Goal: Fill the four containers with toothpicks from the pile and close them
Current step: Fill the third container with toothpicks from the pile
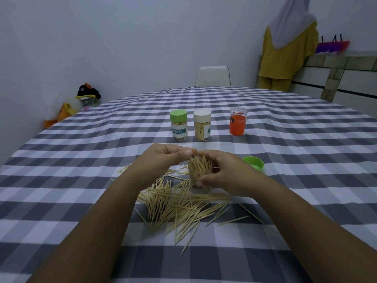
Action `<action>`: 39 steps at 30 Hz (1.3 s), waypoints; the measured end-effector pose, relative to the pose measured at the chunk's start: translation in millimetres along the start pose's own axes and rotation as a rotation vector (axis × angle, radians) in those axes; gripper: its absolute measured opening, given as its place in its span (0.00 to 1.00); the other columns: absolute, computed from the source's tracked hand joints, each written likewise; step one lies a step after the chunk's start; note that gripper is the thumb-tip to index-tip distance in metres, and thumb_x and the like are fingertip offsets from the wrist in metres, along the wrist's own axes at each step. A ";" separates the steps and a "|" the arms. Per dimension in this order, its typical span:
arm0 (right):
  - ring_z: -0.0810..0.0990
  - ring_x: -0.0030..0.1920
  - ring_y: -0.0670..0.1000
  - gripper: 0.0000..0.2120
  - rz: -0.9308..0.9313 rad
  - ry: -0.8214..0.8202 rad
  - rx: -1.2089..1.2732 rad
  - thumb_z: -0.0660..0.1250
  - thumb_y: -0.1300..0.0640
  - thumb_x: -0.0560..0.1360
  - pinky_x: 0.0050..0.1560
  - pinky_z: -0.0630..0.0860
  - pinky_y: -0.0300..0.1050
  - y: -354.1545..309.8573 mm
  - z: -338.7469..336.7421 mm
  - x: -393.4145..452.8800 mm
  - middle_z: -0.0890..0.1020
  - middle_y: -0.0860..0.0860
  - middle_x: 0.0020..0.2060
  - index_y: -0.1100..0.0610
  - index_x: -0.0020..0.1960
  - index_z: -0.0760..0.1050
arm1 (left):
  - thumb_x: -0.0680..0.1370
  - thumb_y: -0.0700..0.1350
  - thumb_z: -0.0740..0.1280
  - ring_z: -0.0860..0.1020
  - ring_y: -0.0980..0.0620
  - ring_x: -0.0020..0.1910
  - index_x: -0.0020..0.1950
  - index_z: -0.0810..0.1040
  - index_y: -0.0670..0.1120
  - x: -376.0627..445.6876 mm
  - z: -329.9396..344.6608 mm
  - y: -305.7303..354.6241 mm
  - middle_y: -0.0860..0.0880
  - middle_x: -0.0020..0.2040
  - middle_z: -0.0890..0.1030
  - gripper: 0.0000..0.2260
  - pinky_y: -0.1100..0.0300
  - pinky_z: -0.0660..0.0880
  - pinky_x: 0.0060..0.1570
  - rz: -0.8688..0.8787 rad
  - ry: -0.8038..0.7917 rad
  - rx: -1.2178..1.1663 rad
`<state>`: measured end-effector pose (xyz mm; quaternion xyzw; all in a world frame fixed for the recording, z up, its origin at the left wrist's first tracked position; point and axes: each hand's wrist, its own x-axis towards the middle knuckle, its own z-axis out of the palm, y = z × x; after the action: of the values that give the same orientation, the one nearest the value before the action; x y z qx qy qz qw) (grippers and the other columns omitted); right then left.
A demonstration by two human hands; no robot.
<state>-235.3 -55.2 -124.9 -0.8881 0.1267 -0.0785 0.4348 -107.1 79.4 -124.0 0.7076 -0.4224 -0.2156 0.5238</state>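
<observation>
Toward the far middle of the checked tablecloth (81,180) stand three containers in a row: leftmost the green-lidded container (179,125), capped and showing toothpicks behind its label; just beside it the cream-lidded container (202,125), also capped and full; then, set apart to the right, the orange container (237,124) under a clear lid, its contents hidden by the tint. Nearer the person, the left hand (161,160) has its fingers curled, fingertips pinching at the tops of the sticks that bristle from the open container (199,174). The right hand (222,174) grips that container around its side, thumb low on the front wall, holding it tilted slightly toward the left hand. Below both hands, toward the near edge, the pile of toothpicks (179,205) lies spread and crisscrossed, with strays fanned out to the right. The loose green lid (253,164) rests open side up just right of the right hand. The sticks are light, stiff and sharp-tipped, likely to splay or snap if squeezed crosswise, so they are best gathered in a parallel bundle, pinched mid-length and fed in endwise. The container looks light and smooth-walled, so a steady wrap around its body suits it while tips are pressed level for the lid.
</observation>
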 end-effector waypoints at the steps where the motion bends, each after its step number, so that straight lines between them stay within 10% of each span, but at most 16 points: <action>1: 0.80 0.52 0.47 0.32 -0.006 -0.002 0.006 0.75 0.59 0.68 0.57 0.77 0.47 0.0 -0.1 -0.3 0.81 0.48 0.53 0.49 0.69 0.68 | 0.74 0.46 0.70 0.81 0.64 0.49 0.52 0.83 0.49 0.3 2.0 0.7 0.54 0.48 0.85 0.08 0.73 0.74 0.45 -0.001 0.024 -0.001; 10: 0.80 0.50 0.44 0.27 -0.016 0.000 -0.006 0.75 0.59 0.69 0.52 0.78 0.41 -2.0 -0.5 -1.1 0.81 0.44 0.49 0.48 0.65 0.71 | 0.72 0.38 0.72 0.81 0.64 0.46 0.49 0.83 0.48 0.4 4.3 3.0 0.55 0.45 0.85 0.09 0.75 0.73 0.41 0.043 0.049 0.038; 17: 0.71 0.54 0.41 0.36 -0.016 0.057 -0.067 0.72 0.57 0.71 0.45 0.68 0.29 3.3 7.9 2.8 0.74 0.48 0.64 0.49 0.74 0.60 | 0.71 0.54 0.68 0.78 0.63 0.52 0.55 0.82 0.55 -6.3 -28.3 -0.9 0.59 0.55 0.82 0.14 0.64 0.72 0.51 -0.062 0.111 0.205; 25: 0.68 0.56 0.40 0.36 -0.063 0.084 -0.129 0.71 0.54 0.73 0.51 0.66 0.33 4.4 15.0 4.2 0.70 0.47 0.68 0.48 0.75 0.58 | 0.77 0.30 0.55 0.66 0.47 0.71 0.68 0.73 0.57 -5.8 -56.3 -19.9 0.50 0.73 0.67 0.28 0.61 0.65 0.55 -0.326 0.151 0.645; 39: 0.71 0.63 0.46 0.35 -0.050 0.096 -0.119 0.72 0.55 0.72 0.60 0.69 0.39 3.3 15.3 5.0 0.70 0.49 0.68 0.48 0.75 0.59 | 0.78 0.47 0.67 0.73 0.50 0.64 0.65 0.77 0.53 2.1 -46.3 -30.6 0.50 0.63 0.78 0.14 0.63 0.67 0.60 -0.314 0.105 0.928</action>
<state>-227.2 -47.0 -136.7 -0.9105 0.1295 -0.1242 0.3724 -59.9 106.4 -135.4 0.9313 -0.3354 -0.0452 0.1351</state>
